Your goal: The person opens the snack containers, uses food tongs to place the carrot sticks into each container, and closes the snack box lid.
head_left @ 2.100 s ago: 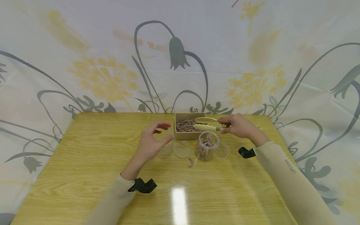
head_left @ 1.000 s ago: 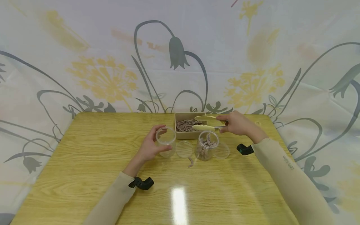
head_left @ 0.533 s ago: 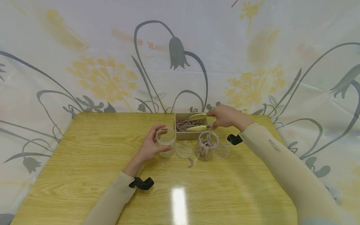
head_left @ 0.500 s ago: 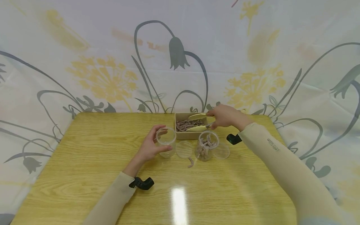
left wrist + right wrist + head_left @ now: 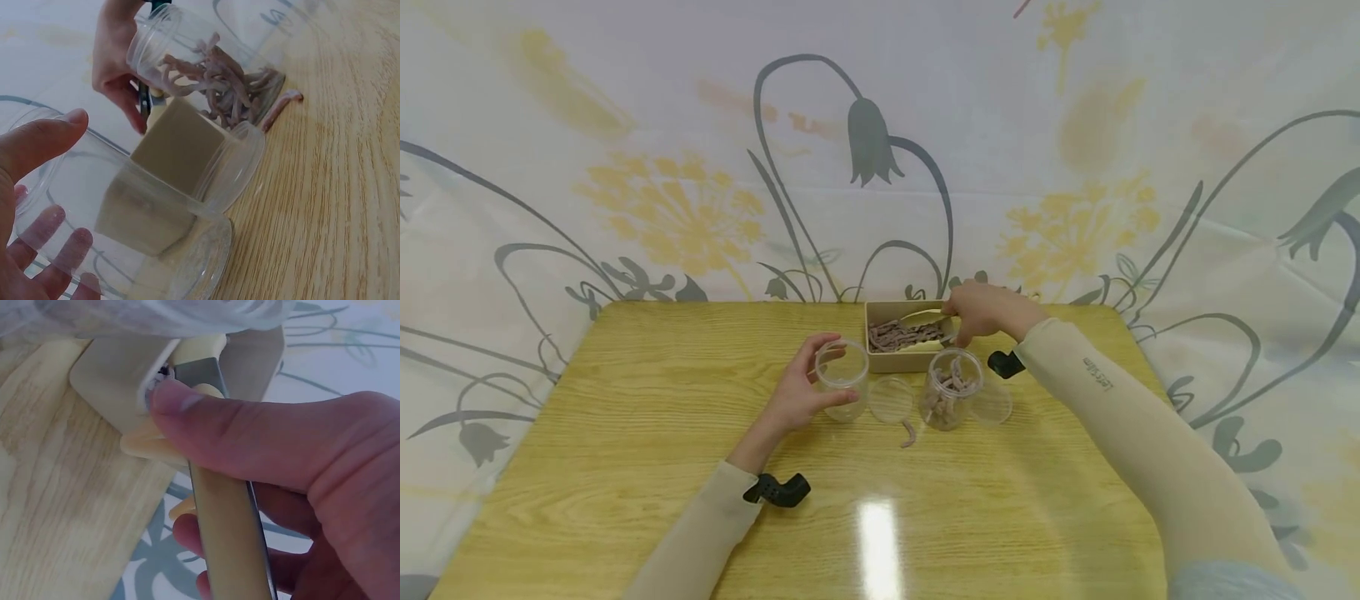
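Left hand: the left hand (image 5: 797, 390) holds the empty jar (image 5: 848, 383) with the thumb on one side and fingers bent round the other
Empty jar: it stands upright on the table (image 5: 685, 383), to the left of the other jar; it looks light and smooth, so I think it could slide or tip, and the best hold is round its sides with a soft squeeze
Right hand: the right hand (image 5: 988, 310) grips the tongs (image 5: 228, 537), its thumb on one arm and the other fingers bent round the far side
Tongs: the yellow ends are apart, in the box (image 5: 906, 362); I can't tell if they touch a stick; they look light and springy, and the metal parts may be slippery, so hold them by the handles
Brown sticks: the brown sticks (image 5: 895, 335) lie in a heap in the box; they look light and may be soft or bendy, but I can't be sure, so a gentle pinch round the middle seems best
Full jar: the jar with sticks (image 5: 957, 393) stands just in front of the box, and is likely heavier than the empty one
Loose stick: one stick (image 5: 909, 434) lies on the table near that jar
Lids: one clear lid (image 5: 892, 400) lies between the jars, and another lid (image 5: 992, 403) lies to their right
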Demonstrator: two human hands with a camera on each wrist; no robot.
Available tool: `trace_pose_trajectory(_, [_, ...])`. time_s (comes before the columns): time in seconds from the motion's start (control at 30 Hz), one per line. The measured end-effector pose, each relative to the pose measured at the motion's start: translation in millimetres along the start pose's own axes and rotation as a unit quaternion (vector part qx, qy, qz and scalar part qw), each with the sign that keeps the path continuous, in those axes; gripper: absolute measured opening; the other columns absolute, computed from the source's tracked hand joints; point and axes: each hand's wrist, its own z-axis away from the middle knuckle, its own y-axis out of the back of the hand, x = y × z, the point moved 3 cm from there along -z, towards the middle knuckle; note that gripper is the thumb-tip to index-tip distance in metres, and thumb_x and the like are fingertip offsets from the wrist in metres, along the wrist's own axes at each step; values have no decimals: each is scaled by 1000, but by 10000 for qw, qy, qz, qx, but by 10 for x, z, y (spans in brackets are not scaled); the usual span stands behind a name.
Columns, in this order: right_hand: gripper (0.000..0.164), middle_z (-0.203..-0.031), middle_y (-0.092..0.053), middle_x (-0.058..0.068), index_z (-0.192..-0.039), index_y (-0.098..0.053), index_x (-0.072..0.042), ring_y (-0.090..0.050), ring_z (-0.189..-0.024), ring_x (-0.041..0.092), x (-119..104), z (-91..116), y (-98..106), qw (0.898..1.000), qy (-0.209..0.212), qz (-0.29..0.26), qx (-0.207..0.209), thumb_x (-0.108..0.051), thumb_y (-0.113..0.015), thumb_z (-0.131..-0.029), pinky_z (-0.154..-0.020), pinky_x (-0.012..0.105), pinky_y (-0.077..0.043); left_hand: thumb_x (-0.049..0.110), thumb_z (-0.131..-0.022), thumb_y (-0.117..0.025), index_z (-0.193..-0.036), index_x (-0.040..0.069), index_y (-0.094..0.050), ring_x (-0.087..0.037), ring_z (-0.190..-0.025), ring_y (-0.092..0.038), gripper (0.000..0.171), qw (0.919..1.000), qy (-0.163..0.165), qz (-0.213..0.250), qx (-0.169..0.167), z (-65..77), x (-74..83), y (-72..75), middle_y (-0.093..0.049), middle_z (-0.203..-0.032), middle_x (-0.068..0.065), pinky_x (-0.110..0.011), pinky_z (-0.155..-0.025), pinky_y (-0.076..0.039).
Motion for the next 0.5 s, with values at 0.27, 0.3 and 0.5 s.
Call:
trace_pose_trajectory(0.27, [45, -125, -67, 14, -125, -68, -1, -65, -110, 32, 61, 0, -48, 9990, 182, -240, 320, -12, -81, -84, -92, 44, -53, -1, -76, -85, -146, 4, -40, -37, -134, -44, 83, 10000, -55, -68, 7, 5, 9, 10, -44, -143, -27, -65, -106, -32])
trace_pose_trajectory(0.3, [44, -124, -67, 14, -124, -69, -2, -65, -109, 32, 64, 4, -52, 9988, 188, -250, 367, -12, -81, -83, -92, 44, -53, -1, -77, -85, -146, 4, -40, -37, -134, -44, 83, 9999, -68, -90, 5, 6, 4, 11, -45, -143, -27, -65, -106, -32])
trace_pose_trajectory(0.5, [39, -123, -68, 11, -122, -71, -4, -65, -108, 31, 82, 22, -56, 9980, 272, -142, 551, -12, -80, -84, -90, 44, -54, 0, -76, -85, -146, 8, -41, -38, -134, -44, 83, 9999, -98, -124, -1, 6, -9, 13, -45, -144, -26, -66, -105, -32])
